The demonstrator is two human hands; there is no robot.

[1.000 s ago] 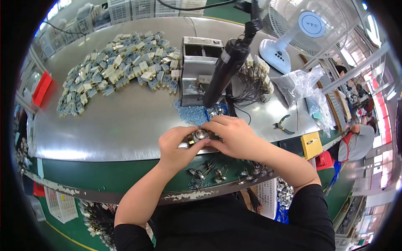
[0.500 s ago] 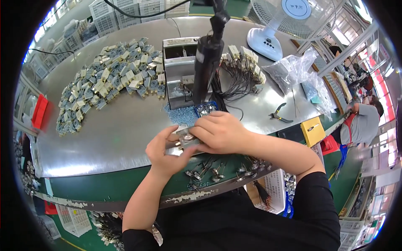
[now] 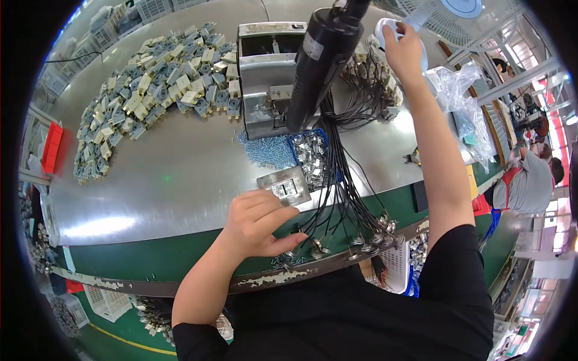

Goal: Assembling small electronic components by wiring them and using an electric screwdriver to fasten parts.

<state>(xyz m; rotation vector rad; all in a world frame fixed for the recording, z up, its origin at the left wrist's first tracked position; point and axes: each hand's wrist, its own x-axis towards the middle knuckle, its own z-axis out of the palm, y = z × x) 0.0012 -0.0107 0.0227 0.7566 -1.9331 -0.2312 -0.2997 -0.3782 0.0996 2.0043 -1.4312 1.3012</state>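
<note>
My left hand (image 3: 256, 222) is at the near edge of a metal fixture plate (image 3: 264, 182) with a slotted recess. Its fingers curve loosely and its thumb stands apart; no object shows in it. My right hand (image 3: 404, 54) reaches far out over the white base (image 3: 380, 30) of a fan, fingers apart, with nothing visible between them. Left of that hand lies a heap of cream connectors with black leads (image 3: 379, 75). Black cables (image 3: 340, 186) run past the plate to round metal parts (image 3: 367, 243) at the front edge.
A black cylindrical tool (image 3: 322, 54) stands before a metal machine (image 3: 259, 90). Blue screws (image 3: 268, 150) and a blue tray of small metal parts (image 3: 311, 157) lie ahead. Grey-and-cream housings (image 3: 162, 90) are piled left. Plastic bags (image 3: 460, 90) and pliers (image 3: 413, 157) lie right.
Both hands were together over the metal plate. My right hand has moved far forward and right to the fan base; my left has drawn back slightly, uncovering the plate and cables. The view has shifted.
</note>
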